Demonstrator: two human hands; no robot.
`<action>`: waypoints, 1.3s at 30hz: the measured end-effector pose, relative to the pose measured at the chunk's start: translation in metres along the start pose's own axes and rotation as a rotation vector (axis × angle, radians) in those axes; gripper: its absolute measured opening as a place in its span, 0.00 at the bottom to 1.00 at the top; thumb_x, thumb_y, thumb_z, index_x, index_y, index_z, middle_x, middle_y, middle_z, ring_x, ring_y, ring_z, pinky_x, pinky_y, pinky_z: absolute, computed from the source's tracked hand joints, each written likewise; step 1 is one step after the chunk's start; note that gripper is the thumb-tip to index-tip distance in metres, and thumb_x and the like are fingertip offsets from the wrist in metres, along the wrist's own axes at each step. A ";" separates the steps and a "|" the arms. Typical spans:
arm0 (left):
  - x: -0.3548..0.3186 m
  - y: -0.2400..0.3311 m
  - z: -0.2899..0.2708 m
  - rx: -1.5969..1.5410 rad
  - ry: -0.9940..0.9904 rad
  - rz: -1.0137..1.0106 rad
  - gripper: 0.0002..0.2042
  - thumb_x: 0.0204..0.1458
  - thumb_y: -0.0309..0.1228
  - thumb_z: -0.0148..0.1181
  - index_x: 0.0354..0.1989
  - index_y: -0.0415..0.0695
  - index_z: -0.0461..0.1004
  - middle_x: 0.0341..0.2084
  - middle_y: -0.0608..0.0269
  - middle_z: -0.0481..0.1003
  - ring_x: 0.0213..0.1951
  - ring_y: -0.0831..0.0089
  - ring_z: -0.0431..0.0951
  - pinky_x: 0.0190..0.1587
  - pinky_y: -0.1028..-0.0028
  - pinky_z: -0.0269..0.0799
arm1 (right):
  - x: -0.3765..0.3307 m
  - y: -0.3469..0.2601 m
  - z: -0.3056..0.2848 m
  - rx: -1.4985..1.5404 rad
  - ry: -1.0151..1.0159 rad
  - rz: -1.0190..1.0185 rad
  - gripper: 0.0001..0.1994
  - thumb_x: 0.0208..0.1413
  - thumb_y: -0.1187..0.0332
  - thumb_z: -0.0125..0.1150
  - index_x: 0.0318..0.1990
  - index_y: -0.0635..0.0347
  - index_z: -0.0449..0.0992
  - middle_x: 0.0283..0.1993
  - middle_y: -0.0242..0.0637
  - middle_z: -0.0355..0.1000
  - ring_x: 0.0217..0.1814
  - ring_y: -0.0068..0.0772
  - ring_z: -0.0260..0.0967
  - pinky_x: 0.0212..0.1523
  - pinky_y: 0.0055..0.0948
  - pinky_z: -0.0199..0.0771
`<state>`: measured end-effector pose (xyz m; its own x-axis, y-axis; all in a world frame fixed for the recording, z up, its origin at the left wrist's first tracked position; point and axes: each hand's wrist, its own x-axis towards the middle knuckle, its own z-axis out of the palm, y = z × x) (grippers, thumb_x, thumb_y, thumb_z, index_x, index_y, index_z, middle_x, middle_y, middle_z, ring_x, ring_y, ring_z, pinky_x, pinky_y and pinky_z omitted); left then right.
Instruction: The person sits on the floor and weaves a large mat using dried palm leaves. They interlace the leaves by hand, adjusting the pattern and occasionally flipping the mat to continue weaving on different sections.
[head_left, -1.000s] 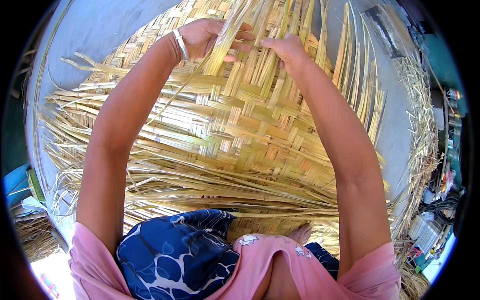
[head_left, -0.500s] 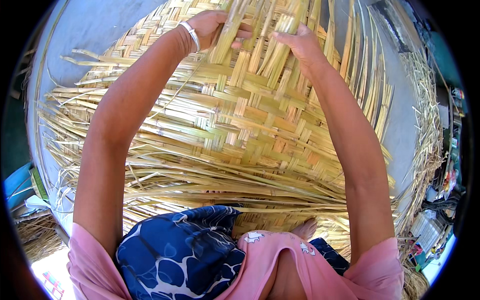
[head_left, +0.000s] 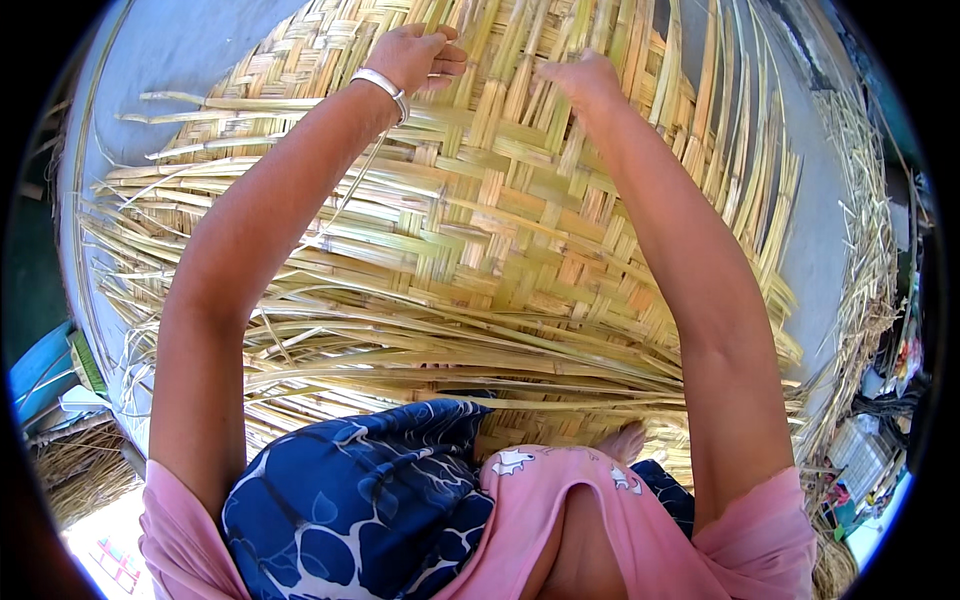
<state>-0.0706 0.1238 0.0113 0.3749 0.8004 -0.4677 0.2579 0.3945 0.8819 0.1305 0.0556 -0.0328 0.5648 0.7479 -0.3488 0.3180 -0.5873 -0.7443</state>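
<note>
A large mat [head_left: 540, 180] of flat yellow-green split strips spreads out before me, woven in a diagonal stepped pattern. Over its far part, my left hand [head_left: 408, 60] has its fingers curled, with a strip [head_left: 436, 14] rising from between thumb and forefinger. Its wrist wears a pale bangle [head_left: 384, 86]. My right hand [head_left: 585, 82] is closed a little to the right, above the far strips, thumb pointing left; its other fingers are mostly hidden, so what it holds cannot be made out. Between the hands, upright strips [head_left: 492, 100] lie on the weave.
Loose strips [head_left: 470, 345] lie crosswise over the near part of the mat, by my foot [head_left: 625, 440]. Unwoven ends fan out left and right over the grey floor [head_left: 170, 60]. Dry straw [head_left: 860, 240] lines the right side; a blue object [head_left: 40, 365] is at far left.
Both hands have moved apart from the bunched upright strips, which now lie flatter on the mat. The left hand shifted left, and the right hand dropped slightly. The view has shifted a little.
</note>
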 end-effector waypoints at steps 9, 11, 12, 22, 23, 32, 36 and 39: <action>-0.017 -0.019 0.000 0.050 -0.021 -0.068 0.16 0.58 0.35 0.46 0.51 0.41 0.69 0.37 0.60 0.77 0.38 0.73 0.77 0.39 0.75 0.72 | -0.037 -0.013 -0.019 0.050 -0.233 0.097 0.34 0.42 0.66 0.69 0.56 0.69 0.62 0.55 0.51 0.64 0.52 0.45 0.67 0.45 0.38 0.73; -0.019 -0.020 0.001 0.073 -0.037 -0.066 0.16 0.57 0.35 0.47 0.50 0.42 0.69 0.37 0.61 0.77 0.38 0.74 0.77 0.38 0.75 0.72 | -0.034 -0.011 -0.020 0.104 -0.259 0.108 0.35 0.40 0.65 0.71 0.56 0.69 0.63 0.55 0.50 0.65 0.51 0.44 0.66 0.44 0.39 0.73; -0.018 -0.019 0.002 0.081 -0.046 -0.058 0.16 0.57 0.36 0.47 0.50 0.42 0.69 0.37 0.61 0.77 0.38 0.74 0.77 0.38 0.75 0.72 | -0.032 -0.010 -0.021 0.130 -0.271 0.113 0.36 0.39 0.65 0.71 0.56 0.68 0.63 0.54 0.50 0.65 0.51 0.43 0.66 0.43 0.39 0.73; -0.008 -0.026 -0.010 0.119 -0.084 -0.039 0.15 0.57 0.37 0.49 0.49 0.43 0.70 0.37 0.63 0.77 0.38 0.76 0.77 0.37 0.77 0.72 | -0.018 0.013 -0.009 0.117 -0.343 0.066 0.40 0.41 0.61 0.69 0.61 0.63 0.54 0.55 0.50 0.61 0.55 0.45 0.59 0.50 0.44 0.63; -0.008 -0.026 -0.012 0.123 -0.081 -0.047 0.15 0.57 0.37 0.50 0.49 0.43 0.70 0.37 0.63 0.77 0.38 0.76 0.77 0.37 0.77 0.72 | -0.019 0.014 -0.005 0.106 -0.333 0.044 0.31 0.44 0.62 0.65 0.56 0.58 0.62 0.47 0.48 0.68 0.44 0.45 0.66 0.41 0.42 0.67; 0.004 -0.051 -0.022 0.611 0.330 0.407 0.20 0.49 0.38 0.60 0.48 0.38 0.72 0.37 0.56 0.77 0.39 0.71 0.78 0.43 0.74 0.72 | -0.036 0.004 -0.004 -0.248 -0.152 -0.147 0.33 0.42 0.62 0.69 0.53 0.73 0.65 0.49 0.53 0.70 0.51 0.49 0.68 0.50 0.45 0.67; -0.003 -0.019 0.007 0.615 0.307 0.658 0.16 0.50 0.34 0.59 0.44 0.37 0.74 0.38 0.55 0.77 0.35 0.67 0.79 0.43 0.75 0.73 | -0.043 0.016 -0.008 0.170 -0.137 -0.028 0.43 0.41 0.63 0.71 0.62 0.74 0.53 0.60 0.57 0.60 0.61 0.49 0.60 0.57 0.41 0.62; 0.005 -0.002 0.034 0.485 -0.026 0.516 0.14 0.53 0.31 0.55 0.46 0.39 0.73 0.31 0.57 0.78 0.32 0.71 0.79 0.36 0.74 0.75 | -0.052 0.008 -0.023 0.389 -0.377 -0.008 0.49 0.41 0.57 0.71 0.64 0.73 0.46 0.63 0.55 0.56 0.68 0.44 0.49 0.64 0.45 0.49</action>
<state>-0.0389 0.1115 0.0058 0.5754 0.8179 -0.0037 0.4072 -0.2825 0.8685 0.1213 0.0049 -0.0073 0.2281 0.8530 -0.4693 -0.0249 -0.4768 -0.8787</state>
